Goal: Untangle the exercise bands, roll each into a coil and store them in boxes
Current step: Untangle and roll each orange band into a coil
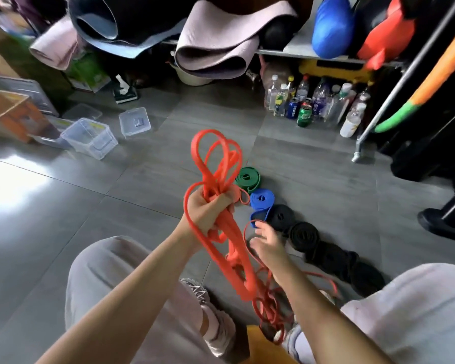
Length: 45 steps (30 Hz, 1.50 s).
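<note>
Orange bands (234, 258): tangled bundle dangling between your knees. Right hand (267, 245): fingers loosely spread, touching one thin loop. Left hand (208, 214): fingers clenched round the bundle (loops fan above). Floor beyond: green coil (247, 178), blue coil (262, 199), black coils (304, 236); clear boxes (90, 137).

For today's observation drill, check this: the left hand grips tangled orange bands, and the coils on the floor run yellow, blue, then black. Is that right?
One slip: in the head view the first coil is green, not yellow. The left hand does grip the tangled orange bands, and the blue coil and black coils follow.
</note>
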Motion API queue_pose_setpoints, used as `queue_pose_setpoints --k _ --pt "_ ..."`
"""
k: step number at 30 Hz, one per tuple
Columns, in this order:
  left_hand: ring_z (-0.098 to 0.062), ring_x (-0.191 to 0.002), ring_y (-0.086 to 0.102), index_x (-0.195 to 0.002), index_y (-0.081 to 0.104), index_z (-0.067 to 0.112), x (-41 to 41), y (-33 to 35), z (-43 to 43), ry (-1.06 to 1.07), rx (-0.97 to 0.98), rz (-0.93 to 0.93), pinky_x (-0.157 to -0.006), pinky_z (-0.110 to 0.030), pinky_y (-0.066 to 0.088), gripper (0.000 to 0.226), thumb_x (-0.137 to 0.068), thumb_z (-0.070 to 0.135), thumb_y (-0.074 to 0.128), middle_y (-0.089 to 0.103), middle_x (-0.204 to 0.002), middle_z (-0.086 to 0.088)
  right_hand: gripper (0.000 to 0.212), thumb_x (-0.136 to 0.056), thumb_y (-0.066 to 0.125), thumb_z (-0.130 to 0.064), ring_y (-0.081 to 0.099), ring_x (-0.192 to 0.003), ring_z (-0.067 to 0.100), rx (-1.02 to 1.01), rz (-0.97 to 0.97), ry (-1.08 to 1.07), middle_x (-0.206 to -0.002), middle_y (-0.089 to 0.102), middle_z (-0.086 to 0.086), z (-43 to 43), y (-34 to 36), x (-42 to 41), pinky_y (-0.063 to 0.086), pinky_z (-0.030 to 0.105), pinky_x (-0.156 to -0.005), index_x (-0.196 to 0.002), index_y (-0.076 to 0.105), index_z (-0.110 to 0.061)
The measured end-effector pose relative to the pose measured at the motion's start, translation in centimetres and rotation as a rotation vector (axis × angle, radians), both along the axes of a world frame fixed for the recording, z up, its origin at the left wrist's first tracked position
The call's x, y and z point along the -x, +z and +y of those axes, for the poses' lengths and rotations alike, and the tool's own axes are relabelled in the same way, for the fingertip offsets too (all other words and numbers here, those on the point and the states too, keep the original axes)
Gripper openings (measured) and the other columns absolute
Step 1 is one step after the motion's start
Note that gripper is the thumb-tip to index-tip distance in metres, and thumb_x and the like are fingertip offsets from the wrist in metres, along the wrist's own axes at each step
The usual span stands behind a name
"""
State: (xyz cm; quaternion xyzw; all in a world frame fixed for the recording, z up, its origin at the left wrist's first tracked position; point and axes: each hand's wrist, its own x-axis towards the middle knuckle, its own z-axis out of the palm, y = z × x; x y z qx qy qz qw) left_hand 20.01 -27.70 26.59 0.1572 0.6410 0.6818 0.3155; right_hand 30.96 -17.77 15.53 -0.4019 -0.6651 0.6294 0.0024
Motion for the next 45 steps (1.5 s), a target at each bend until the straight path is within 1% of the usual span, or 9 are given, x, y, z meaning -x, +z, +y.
queue_pose_setpoints --k 3,6,13,17,21,24,28,37,45 --pt "-0.013 -0.036 0.04 -0.068 0.061 0.018 0.9 0.5 -0.5 0.059 0.008 -0.024 -0.033 -0.015 0.026 0.011 -0.079 0.017 0.062 0.051 -0.056 -0.005 0.082 -0.075 0.077 -0.03 0.053 -0.113 0.019 0.14 -0.147 0.135 -0.125 0.054 0.011 -3.0 -2.7 -0.8 0.042 0.026 -0.086 -0.141 0.032 -0.012" --pt "-0.012 -0.036 0.038 -0.075 0.054 0.011 1.7 0.3 -1.4 0.081 -0.037 -0.099 -0.032 -0.013 0.025 0.016 -0.09 0.005 0.056 0.047 -0.057 -0.008 0.03 -0.079 0.072 -0.04 0.054 -0.058 0.01 0.063 -0.147 0.195 -0.064 0.06 -0.001 -3.0 -2.2 -1.3 0.039 0.025 -0.058 -0.091 0.061 -0.015" --pt "-0.008 -0.038 0.043 -0.075 0.056 0.01 2.7 -2.1 -2.6 0.061 0.262 0.124 -0.035 -0.018 0.034 0.013 -0.081 0.013 0.067 0.05 -0.053 0.0 0.038 -0.093 0.056 -0.025 0.041 -0.038 -0.002 -0.217 0.061 0.457 -0.037 0.046 -0.014 0.2 5.3 -0.4 0.029 0.013 -0.045 -0.056 0.057 -0.018" --pt "-0.01 -0.05 0.046 -0.082 0.06 0.004 1.7 -3.5 -2.1 0.0 0.377 0.201 -0.048 -0.023 0.038 0.031 -0.064 0.029 0.064 0.052 -0.062 0.0 0.044 -0.093 0.056 -0.024 0.037 -0.038 -0.001 -0.169 0.245 0.392 -0.038 0.044 -0.014 1.9 10.1 -0.5 0.03 0.012 -0.044 -0.049 0.064 -0.023" --pt "-0.015 -0.049 0.045 -0.066 0.057 0.016 0.1 -5.9 -1.2 -0.02 0.351 0.05 -0.045 -0.021 0.038 0.013 -0.07 0.02 0.069 0.05 -0.056 0.0 0.035 -0.089 0.056 -0.018 0.045 -0.044 0.004 0.154 0.423 0.241 -0.048 0.055 -0.004 3.2 12.6 -1.6 0.039 0.014 -0.047 -0.056 0.068 -0.015" --pt "-0.018 -0.049 0.045 -0.071 0.055 0.01 -0.8 -7.7 -0.5 0.007 0.413 -0.023 -0.049 -0.025 0.039 0.018 -0.072 0.019 0.07 0.05 -0.059 -0.006 0.035 -0.092 0.05 -0.014 0.037 -0.043 0.005 0.055 0.392 0.289 -0.046 0.051 -0.004 4.0 13.2 -2.3 0.032 0.017 -0.046 -0.063 0.069 -0.006" --pt "-0.021 -0.061 0.051 -0.074 0.061 0.008 -1.6 -8.6 0.1 0.011 0.488 0.017 -0.062 -0.036 0.044 0.024 -0.061 0.028 0.065 0.056 -0.068 -0.009 0.045 -0.092 0.037 -0.002 0.045 -0.037 0.002 0.331 0.555 -0.001 -0.045 0.056 -0.003 5.4 14.1 -3.5 0.038 0.012 -0.04 -0.056 0.063 -0.011" --pt "-0.024 -0.074 0.064 -0.095 0.068 0.005 -2.8 -8.4 0.5 -0.307 0.295 -0.125 -0.072 -0.034 0.055 0.018 -0.078 -0.002 0.068 0.069 -0.084 -0.014 0.043 -0.089 0.035 -0.002 0.044 -0.034 0.001 0.427 0.617 -0.155 -0.042 0.052 -0.002 5.9 15.7 -3.8 0.035 0.012 -0.039 -0.054 0.059 -0.011" --pt "-0.012 -0.05 0.063 -0.066 0.07 0.014 -6.2 -7.1 2.4 -0.498 0.23 -0.433 -0.051 -0.024 0.053 0.024 -0.081 0.001 0.057 0.067 -0.06 -0.002 0.029 -0.07 0.045 -0.014 0.031 -0.037 0.006 0.443 0.651 -0.109 -0.041 0.036 -0.006 6.7 15.4 -4.3 0.027 0.019 -0.044 -0.043 0.051 -0.022"
